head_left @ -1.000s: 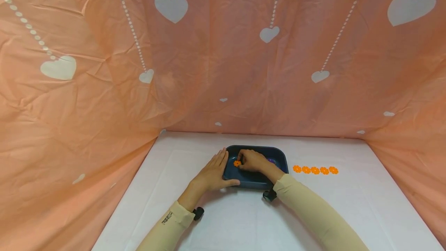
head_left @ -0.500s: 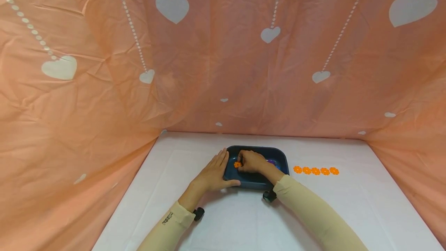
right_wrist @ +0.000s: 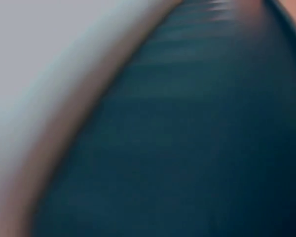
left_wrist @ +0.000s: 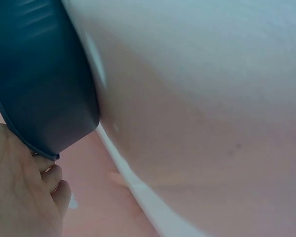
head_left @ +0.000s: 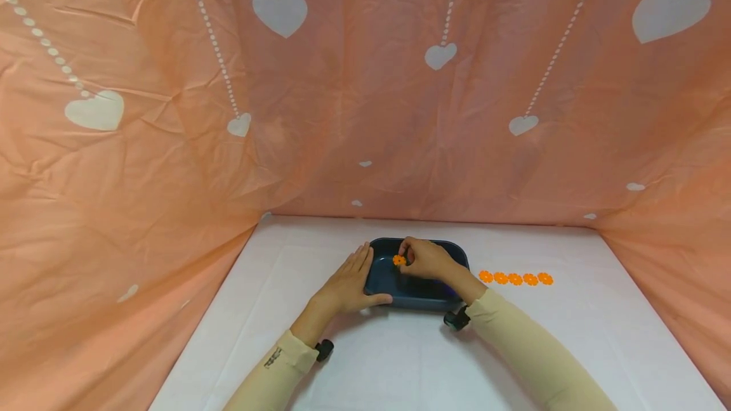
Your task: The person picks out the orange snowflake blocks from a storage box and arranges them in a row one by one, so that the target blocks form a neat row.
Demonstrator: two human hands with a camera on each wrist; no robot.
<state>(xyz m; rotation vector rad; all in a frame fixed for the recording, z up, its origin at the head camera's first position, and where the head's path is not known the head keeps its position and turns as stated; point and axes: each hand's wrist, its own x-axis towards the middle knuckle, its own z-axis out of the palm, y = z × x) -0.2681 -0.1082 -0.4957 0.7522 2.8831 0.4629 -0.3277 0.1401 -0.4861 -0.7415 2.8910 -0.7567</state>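
A dark blue rectangular tray [head_left: 408, 302] stands on the white table. My left hand [head_left: 348, 281] rests against its left end, fingers straight along the rim and thumb stretched at the near corner. The left wrist view shows the tray's outer wall [left_wrist: 44, 74] with the fingers at its edge. Over the tray, my right hand [head_left: 429, 261] pinches a small orange flower-shaped piece [head_left: 399, 260] between thumb and fingertips. The right wrist view is blurred and filled mostly by the tray [right_wrist: 177, 138]. The hand and forearm hide the tray's right part.
Several orange flower pieces [head_left: 516, 279] lie in a row on the white table [head_left: 400, 366], right of the tray. An orange curtain [head_left: 365, 100] with white hearts hangs behind and at both sides.
My right hand has lifted and moved a little right and away with the orange flower piece. It now covers the purple thing seen earlier in the tray. The left hand stays put.
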